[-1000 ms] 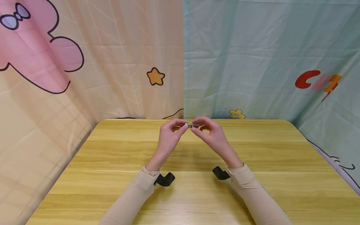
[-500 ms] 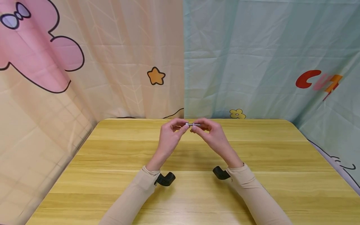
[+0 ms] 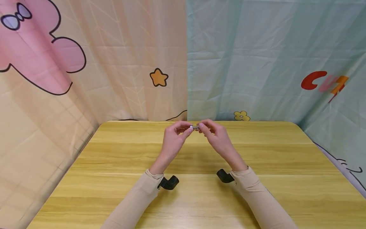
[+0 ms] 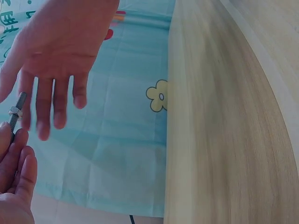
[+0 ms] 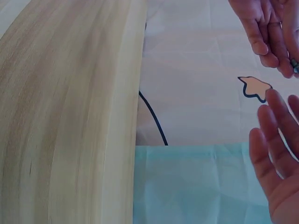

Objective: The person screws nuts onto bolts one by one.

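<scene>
Threading: you seem to be running the nut (image 4: 15, 111) along the bolt (image 4: 21, 99); next, your right hand (image 3: 215, 135) likely needs to turn the nut while your left hand (image 3: 174, 136) steadies the bolt.
Wrist units (image 3: 169, 182): two, one per cuff.
Left hand: pinching the bolt's one end.
Right hand: fingers straight, thumb apart; contact you cannot tell.
Bolt: one, aloft, by the surface's (image 3: 197, 200) far edge, midway between corners.
Nut: one, around the bolt, partway along.

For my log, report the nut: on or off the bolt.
On: the left wrist view shows the bolt protruding either side of the nut.
</scene>
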Motion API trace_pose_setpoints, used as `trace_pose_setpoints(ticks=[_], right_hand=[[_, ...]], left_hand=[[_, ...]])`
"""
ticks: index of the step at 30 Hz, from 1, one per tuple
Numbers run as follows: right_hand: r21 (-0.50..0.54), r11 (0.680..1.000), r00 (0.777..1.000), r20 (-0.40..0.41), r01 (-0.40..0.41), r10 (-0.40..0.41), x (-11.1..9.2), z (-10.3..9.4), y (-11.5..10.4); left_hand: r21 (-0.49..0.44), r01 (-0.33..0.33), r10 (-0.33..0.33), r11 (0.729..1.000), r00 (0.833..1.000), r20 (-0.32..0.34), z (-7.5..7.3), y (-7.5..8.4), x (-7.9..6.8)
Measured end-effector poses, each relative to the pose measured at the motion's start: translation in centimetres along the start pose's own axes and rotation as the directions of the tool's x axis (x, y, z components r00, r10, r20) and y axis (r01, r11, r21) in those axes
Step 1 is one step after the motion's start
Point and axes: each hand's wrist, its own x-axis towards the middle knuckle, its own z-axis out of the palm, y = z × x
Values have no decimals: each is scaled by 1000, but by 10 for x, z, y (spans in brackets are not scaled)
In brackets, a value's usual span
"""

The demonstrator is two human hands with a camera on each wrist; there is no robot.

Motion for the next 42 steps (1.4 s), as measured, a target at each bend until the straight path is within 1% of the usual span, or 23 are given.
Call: trace_pose_setpoints(ticks=[3,8,11,17,21,26,32,34,42], right_hand=[[-19,999,999,8,45,-45,1,0,1],[5,995,995,21,102,-102,1,1,-1],[10,992,992,25,125,-126,0,1,-8],[17,992,992,30,122,-123,-6,-2,-36],[3,993,993,23,118,-118,-6,-3,-38],[-7,994,994,20,106,-105,-5,-2,-34],[45,998,999,34,39,-41,0,1,-7],[53,998,999,39,24,-26,0,1,-2],[25,1000,1000,26,-2,1,-1,0,-1]], left_hand=[[-1,-4,4,1000,1000,0,-1,0,1],[5,-3,3,1000,1000,-3,-2,-1,1],[5,3,-3,1000,1000,-4,-2,-1,1],[10,14,-14,1000,1000,-6,-1,-1,1],[5,10,-10,1000,1000,-3,-1,-2,1],[3,-1,1,1000,1000,-5,0,-1,0],[-3,8,-8,1000,1000,-7,-1,-1,0],[-7,11,-11,1000,1000,-4,-1,-2,0],[-15,4,-4,1000,1000,12,0,-3,0]])
